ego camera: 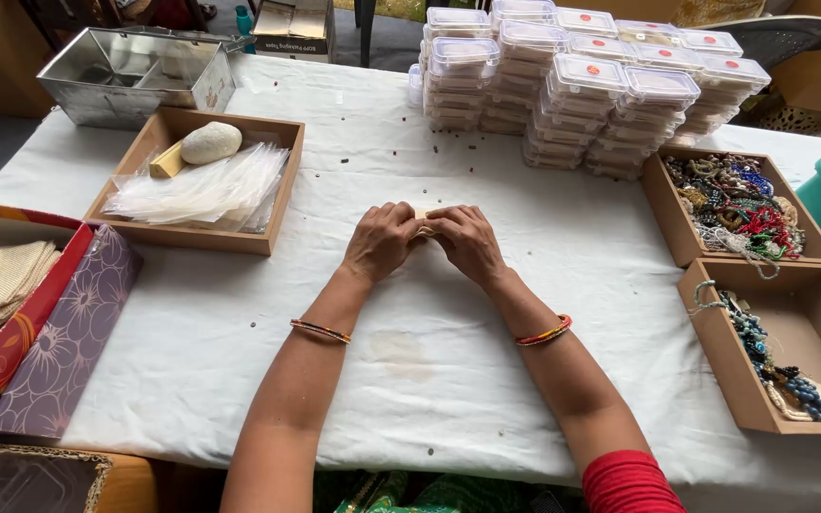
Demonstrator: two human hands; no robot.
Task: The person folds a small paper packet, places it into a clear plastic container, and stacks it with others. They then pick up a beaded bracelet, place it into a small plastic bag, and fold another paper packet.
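Note:
My left hand point(382, 240) and my right hand point(467, 242) meet at the middle of the white-covered table point(429, 361). Both are closed on one small pale object point(422, 217), which shows only as a sliver between the fingers; what it is I cannot tell. Thin bangles circle both wrists. Stacks of clear lidded plastic boxes point(582, 81) stand beyond my hands at the back.
A wooden tray point(192, 237) at the left holds clear plastic bags and a pale stone. Two wooden trays point(705, 323) of bead jewellery sit at the right. A metal tin point(130, 76) stands at the back left, patterned boxes with cloth at the near left. Small beads lie scattered.

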